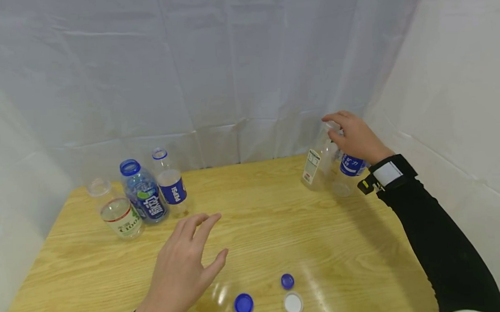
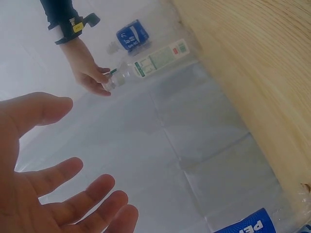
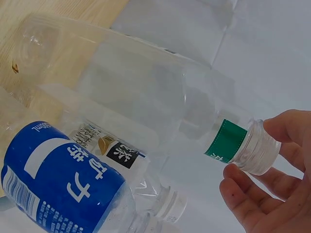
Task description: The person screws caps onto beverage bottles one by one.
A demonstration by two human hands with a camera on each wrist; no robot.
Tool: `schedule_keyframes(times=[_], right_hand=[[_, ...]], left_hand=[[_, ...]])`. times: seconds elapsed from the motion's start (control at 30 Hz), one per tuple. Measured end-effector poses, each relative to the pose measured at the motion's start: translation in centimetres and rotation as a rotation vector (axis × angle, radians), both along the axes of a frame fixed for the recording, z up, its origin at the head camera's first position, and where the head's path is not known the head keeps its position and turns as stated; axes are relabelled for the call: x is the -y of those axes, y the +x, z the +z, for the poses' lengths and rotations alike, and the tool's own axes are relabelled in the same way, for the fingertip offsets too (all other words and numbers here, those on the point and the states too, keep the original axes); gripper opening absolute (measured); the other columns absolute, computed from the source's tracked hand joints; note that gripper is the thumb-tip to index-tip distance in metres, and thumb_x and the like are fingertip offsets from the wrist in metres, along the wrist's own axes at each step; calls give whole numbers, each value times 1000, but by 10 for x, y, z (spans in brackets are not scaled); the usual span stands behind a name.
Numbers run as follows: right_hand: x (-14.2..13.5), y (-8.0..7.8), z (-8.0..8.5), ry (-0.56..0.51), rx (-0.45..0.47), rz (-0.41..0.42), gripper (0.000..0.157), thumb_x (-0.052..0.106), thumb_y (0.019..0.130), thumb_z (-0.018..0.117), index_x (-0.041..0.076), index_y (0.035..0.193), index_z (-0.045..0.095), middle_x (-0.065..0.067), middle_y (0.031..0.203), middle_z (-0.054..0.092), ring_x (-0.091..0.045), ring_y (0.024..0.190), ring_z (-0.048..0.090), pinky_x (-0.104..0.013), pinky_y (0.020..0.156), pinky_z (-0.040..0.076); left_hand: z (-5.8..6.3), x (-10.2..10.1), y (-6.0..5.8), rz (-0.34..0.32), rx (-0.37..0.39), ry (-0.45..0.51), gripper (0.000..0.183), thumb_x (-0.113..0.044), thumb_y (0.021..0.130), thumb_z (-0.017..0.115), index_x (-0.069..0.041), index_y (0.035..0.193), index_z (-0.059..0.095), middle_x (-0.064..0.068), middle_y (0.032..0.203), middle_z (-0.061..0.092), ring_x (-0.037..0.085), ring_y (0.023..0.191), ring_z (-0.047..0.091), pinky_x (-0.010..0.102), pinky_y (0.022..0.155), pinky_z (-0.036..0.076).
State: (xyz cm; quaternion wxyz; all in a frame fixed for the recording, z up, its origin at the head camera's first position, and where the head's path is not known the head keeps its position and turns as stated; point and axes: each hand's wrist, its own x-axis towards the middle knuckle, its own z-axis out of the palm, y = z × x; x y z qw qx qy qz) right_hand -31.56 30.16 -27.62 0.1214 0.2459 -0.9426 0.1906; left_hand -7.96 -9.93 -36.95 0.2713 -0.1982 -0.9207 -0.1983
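Note:
At the table's far right, my right hand (image 1: 355, 135) pinches the neck of a clear plastic bottle (image 3: 141, 82) between thumb and fingers. A green strip marks this bottle's neck, and its base appears to rest on the table. Close beside it stands a blue-labelled bottle (image 1: 352, 165). The right wrist view also shows a bottle with a tea label (image 3: 121, 154) there, partly hidden. My left hand (image 1: 180, 261) hovers over the table with fingers spread and nothing held. Nearest to it are a Pepsi bottle (image 1: 173, 189) and a blue cap (image 1: 243, 305).
Left of the Pepsi bottle stand a blue-tinted bottle (image 1: 144, 193) and a clear C100 bottle (image 1: 120, 215), all three uncapped. A small blue cap (image 1: 287, 281) and a white cap (image 1: 293, 303) lie at the front of the wooden table (image 1: 256, 211). White sheeting (image 1: 213, 74) hangs behind.

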Motion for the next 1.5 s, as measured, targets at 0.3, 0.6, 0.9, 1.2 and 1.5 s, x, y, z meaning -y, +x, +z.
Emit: schedule_keyframes(times=[0.3, 0.6, 0.9, 1.2, 1.5], right_hand=[[3, -10, 0, 14, 18, -8, 41, 14, 105, 51, 6, 145, 52, -22, 143, 51, -40, 117, 57, -56, 92, 50], [5, -21, 0, 57, 40, -56, 42, 14, 106, 50, 5, 146, 51, -23, 146, 49, -40, 119, 55, -54, 91, 50], [4, -22, 5, 108, 70, -105, 46, 16, 105, 49, 4, 149, 48, -27, 150, 45, -43, 123, 53, -53, 88, 48], [3, -24, 6, 150, 110, -91, 57, 22, 104, 53, 5, 157, 36, -26, 158, 35, -47, 145, 33, -63, 115, 32], [7, -12, 6, 153, -4, -72, 55, 19, 102, 56, 4, 153, 42, -29, 158, 33, -52, 144, 31, -66, 115, 31]], left_hand=[[0, 1, 1, 4, 9, 7, 69, -32, 77, 85, -13, 138, 60, 6, 124, 60, 23, 113, 58, 41, 81, 58], [-1, -1, 3, 2, 33, 9, 66, -33, 79, 83, -14, 138, 60, 5, 123, 59, 22, 113, 57, 39, 82, 57], [-3, -2, 3, 9, 24, 17, 66, -32, 78, 85, -14, 137, 61, 6, 125, 60, 23, 114, 58, 42, 81, 58], [-4, -2, 2, 7, 15, 22, 66, -32, 78, 84, -13, 137, 60, 6, 124, 60, 23, 114, 59, 42, 81, 58], [-5, -3, 2, 7, 9, 22, 66, -32, 78, 84, -14, 137, 61, 5, 123, 60, 23, 113, 59, 41, 82, 58]])
